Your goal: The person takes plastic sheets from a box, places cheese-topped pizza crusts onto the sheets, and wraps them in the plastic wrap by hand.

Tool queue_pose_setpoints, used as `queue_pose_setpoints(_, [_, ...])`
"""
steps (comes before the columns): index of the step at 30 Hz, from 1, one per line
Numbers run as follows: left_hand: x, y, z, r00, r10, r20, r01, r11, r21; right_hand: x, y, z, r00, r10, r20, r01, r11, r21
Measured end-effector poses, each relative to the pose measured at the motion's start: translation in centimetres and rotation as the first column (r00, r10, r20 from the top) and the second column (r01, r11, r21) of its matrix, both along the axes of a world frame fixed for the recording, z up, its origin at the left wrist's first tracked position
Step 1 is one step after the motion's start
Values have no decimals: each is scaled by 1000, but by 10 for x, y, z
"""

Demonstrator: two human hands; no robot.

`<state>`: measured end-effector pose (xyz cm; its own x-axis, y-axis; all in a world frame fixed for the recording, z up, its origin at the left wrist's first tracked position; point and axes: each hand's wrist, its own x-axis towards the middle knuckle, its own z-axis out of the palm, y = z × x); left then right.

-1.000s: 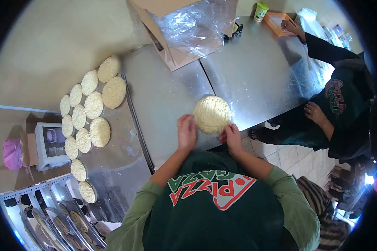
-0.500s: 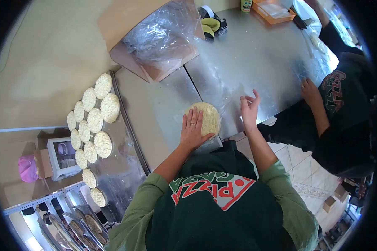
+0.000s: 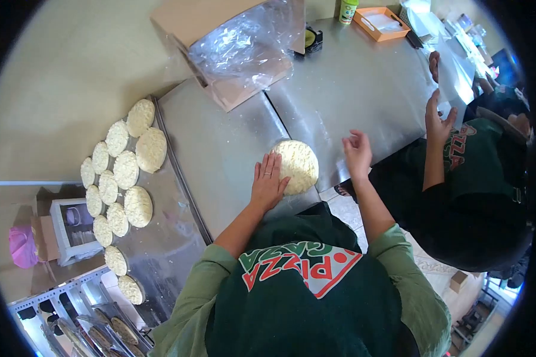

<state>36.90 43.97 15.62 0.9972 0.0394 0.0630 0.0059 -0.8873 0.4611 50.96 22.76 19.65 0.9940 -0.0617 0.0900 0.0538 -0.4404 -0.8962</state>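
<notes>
A round, pale pizza base [image 3: 299,166] with a bumpy, whitish top lies flat on the steel table in front of me. My left hand [image 3: 269,185] rests on its left edge, fingers stretched out and close together. To the right of the base, my right hand [image 3: 357,156] hovers apart from it near the table's edge, fingers loosely bent and nothing seen in them. Several similar pizza bases [image 3: 125,170] lie in rows on the lower steel surface to my left.
A cardboard box [image 3: 229,98] with clear plastic film [image 3: 241,50] stands at the back. Further right are an orange tray [image 3: 382,25] and a green container [image 3: 348,11]. A co-worker [image 3: 482,172] at the right holds up a clear sheet [image 3: 455,77]. A metal rack [image 3: 83,321] stands lower left.
My left hand has slid from the middle of the pizza base to its left edge. My right hand's fingers are more bent. The co-worker's hands have risen with a clear sheet.
</notes>
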Motion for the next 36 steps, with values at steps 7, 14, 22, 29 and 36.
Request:
queue_pose_setpoints(7, [9,23,24,925,129,357,-18,955,-297,-107,51,-6,546,826,136,-671,529,-519])
queue_pose_setpoints(14, [14,9,14,987,-154,50,148,983,105,-118,43,-7,461,867,-187,-793,308,-525])
queue_pose_setpoints(22, [-44,6,4,796,449,-406,-572,339,-747,-29,41,-20,891,401,-212,-443,869,-219])
queue_pose_setpoints(29, [-3,-26,20,683,425,-594,-626,-80,-776,-2,53,-40,734,536,-417,-549,830,101])
queue_pose_setpoints(36, [121,-7,125,913,62,404,-141,975,169,119,-64,-50,864,231,-447,-177,971,159])
